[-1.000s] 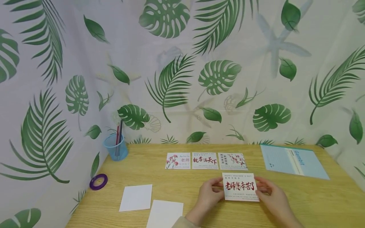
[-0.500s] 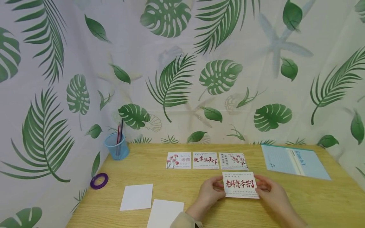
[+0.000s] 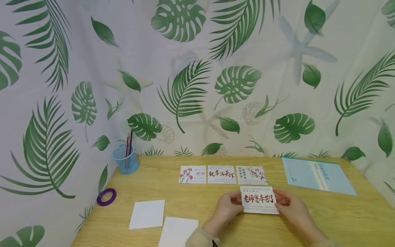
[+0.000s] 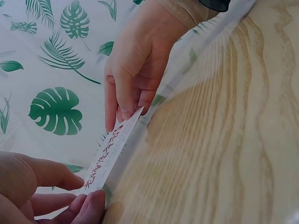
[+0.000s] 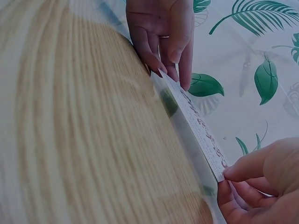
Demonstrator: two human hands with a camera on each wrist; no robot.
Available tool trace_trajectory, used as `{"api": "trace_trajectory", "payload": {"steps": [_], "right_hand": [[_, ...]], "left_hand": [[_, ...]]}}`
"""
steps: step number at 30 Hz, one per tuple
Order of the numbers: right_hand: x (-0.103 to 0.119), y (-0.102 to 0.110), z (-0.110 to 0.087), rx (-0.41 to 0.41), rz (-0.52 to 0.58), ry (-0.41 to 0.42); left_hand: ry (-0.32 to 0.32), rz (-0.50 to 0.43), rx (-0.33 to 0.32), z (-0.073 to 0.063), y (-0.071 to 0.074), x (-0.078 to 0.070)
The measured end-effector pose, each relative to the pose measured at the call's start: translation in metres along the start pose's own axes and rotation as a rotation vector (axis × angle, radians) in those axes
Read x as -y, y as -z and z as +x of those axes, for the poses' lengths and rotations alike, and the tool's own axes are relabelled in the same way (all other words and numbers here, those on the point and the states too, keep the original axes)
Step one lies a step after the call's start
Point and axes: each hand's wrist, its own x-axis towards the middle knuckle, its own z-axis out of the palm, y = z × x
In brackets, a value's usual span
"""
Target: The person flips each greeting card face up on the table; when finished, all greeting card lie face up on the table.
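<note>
A white greeting card (image 3: 258,200) with red brush lettering is held up, tilted toward the head camera, between both hands. My left hand (image 3: 227,208) pinches its left edge, thumb in front and fingers behind. At the opposite edge my right hand (image 3: 291,207) pinches it the same way. In the left wrist view the card (image 4: 110,154) appears nearly edge-on, running between the two sets of fingertips. From the right wrist the card (image 5: 196,128) shows its lettered side at a steep slant, the right thumb pressing its near corner.
Behind the held card lie a carnation card (image 3: 192,174), a red-lettered card (image 3: 221,174) and a blossom card (image 3: 251,175) in a row. Two blank white cards (image 3: 146,214) lie front left. A purple tape roll (image 3: 106,197), blue pen cup (image 3: 125,160) and light-blue booklet (image 3: 319,175) stand around the table.
The card has tipped back a little and its lower edge has risen slightly. Both hands keep their grip on it. The other things stay in place.
</note>
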Motion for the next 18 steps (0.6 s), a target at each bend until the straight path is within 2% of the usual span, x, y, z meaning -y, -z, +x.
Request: {"api": "trace_trajectory", "payload": {"steps": [8,18], "right_hand": [[-0.0028,-0.0032,0.0019,-0.011,-0.038,0.010],[-0.0032,-0.0073,0.0037,-0.033,-0.047,0.023]], "left_hand": [[-0.003,0.004,0.021,0.0003,0.0004,0.0014],[-0.012,0.042,0.014,0.0009,0.0013,0.0022]]}}
